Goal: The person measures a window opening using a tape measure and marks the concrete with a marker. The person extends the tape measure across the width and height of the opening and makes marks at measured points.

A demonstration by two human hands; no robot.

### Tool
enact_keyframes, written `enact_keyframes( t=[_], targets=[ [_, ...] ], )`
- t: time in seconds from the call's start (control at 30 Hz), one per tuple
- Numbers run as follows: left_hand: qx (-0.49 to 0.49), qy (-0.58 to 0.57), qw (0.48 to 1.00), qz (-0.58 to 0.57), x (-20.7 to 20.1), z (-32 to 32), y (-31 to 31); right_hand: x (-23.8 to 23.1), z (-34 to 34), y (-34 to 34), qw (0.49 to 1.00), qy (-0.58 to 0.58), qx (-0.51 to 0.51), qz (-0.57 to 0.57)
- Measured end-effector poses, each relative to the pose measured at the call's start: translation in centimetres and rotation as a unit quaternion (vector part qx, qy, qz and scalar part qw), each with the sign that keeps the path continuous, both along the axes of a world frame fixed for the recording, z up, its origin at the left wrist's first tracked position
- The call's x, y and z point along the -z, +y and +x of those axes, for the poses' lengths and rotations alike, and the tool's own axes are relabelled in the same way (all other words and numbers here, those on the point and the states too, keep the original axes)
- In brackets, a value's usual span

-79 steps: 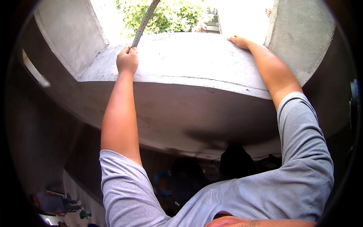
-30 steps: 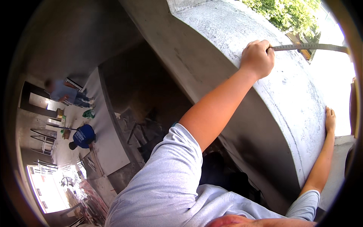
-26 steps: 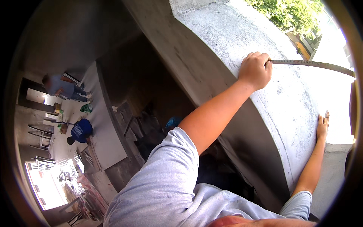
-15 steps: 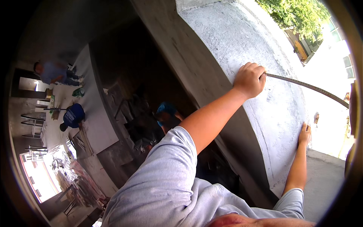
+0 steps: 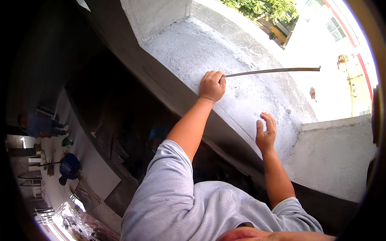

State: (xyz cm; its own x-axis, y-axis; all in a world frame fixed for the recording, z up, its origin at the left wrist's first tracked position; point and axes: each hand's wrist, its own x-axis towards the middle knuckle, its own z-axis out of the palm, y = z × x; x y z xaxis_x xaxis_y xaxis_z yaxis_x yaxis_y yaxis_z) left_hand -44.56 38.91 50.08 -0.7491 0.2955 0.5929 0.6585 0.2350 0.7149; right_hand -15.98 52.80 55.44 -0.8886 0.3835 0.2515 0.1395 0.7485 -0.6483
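My left hand (image 5: 212, 86) is closed at the inner edge of the plastered window sill (image 5: 241, 100). Out of it runs a tape measure blade (image 5: 273, 71), over the sill and past its outer edge, with a small hook at the free end. The tape's case does not show; the fist covers whatever part it holds. Off to the right, my right hand (image 5: 266, 132) is raised over the sill, fingers apart and slightly curled, holding nothing.
Rough plaster side walls (image 5: 333, 156) bound the sill at both ends. Outside are a tree (image 5: 265, 9) and a pale building. Behind at left, a person in a blue shirt (image 5: 70, 165) bends beside a long pale board (image 5: 90, 160); another person (image 5: 38, 124) stands farther off.
My right hand has come off the sill's far right part and opened. The tape's free end, earlier near the picture's right rim, now shows fully. The whole view has shifted.
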Motion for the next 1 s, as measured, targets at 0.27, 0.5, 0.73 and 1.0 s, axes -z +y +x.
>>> enact_keyframes(
  t=[0.27, 0.5, 0.73, 1.0],
  targets=[
    [-0.018, 0.035, 0.998, -0.052, 0.6, 0.3, 0.6, 6.0, 31.4, -10.5, 0.892, -0.37, 0.153, -0.208],
    [-0.02, 0.083, 0.987, -0.137, 1.6, 0.6, 1.3, 8.1, 50.3, -16.0, 0.639, -0.664, 0.266, -0.282],
    [-0.034, 0.077, 0.97, -0.228, 0.9, 0.4, 1.7, 14.6, 51.6, -19.3, 0.726, -0.399, 0.382, -0.411],
    [0.003, -0.012, 0.949, -0.314, -0.6, 0.5, 2.1, 27.8, 52.1, -26.4, 0.793, -0.114, 0.418, -0.428]
  ],
)
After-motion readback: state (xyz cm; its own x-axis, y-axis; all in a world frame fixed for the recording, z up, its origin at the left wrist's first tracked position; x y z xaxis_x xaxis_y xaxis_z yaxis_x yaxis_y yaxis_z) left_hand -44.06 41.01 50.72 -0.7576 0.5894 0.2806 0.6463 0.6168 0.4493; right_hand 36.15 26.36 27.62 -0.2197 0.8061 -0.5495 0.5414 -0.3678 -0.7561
